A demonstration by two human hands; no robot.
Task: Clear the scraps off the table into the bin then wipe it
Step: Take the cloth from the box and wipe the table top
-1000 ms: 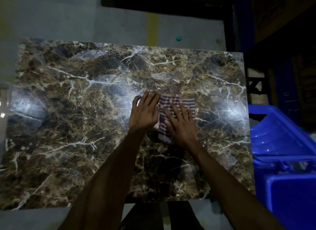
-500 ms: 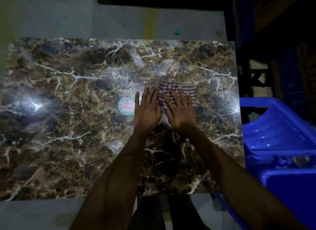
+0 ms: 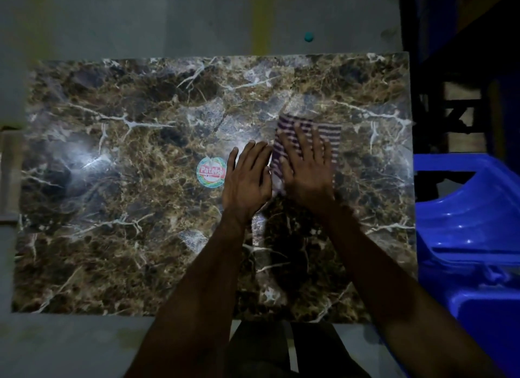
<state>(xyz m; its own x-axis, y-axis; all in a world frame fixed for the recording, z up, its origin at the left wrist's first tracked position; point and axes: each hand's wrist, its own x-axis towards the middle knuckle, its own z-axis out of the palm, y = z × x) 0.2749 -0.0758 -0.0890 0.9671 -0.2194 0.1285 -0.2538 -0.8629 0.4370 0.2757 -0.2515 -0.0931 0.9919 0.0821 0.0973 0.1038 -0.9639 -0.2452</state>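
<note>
Right grip: fingers apart, flat on striped cloth
Left grip: straight fingers, flat on marble worktop, touching cloth's left edge

Dim storage or workshop-type room: bare grey concrete floor with a painted yellow line, marble-patterned table, blue plastic bins beside dark shelving.

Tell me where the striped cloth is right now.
The striped cloth lies on the table, right of centre, under the right hand and beside the left hand.
</note>
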